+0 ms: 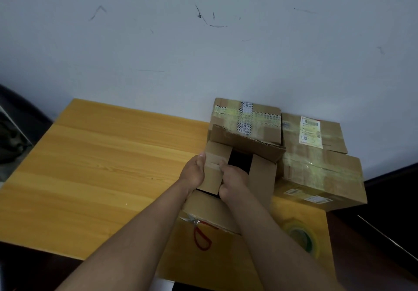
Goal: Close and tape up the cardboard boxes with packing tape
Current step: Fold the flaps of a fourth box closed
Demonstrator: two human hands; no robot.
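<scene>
Two hands (211,175) on unlabelled box flap (213,168)

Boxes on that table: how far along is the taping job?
Two boxes by the wall, the striped-tape box and the labelled box, already look sealed. In hand: the left hand and right hand grip a flap of the open box. Left: folding its flaps shut and taping with the tape roll.
</scene>
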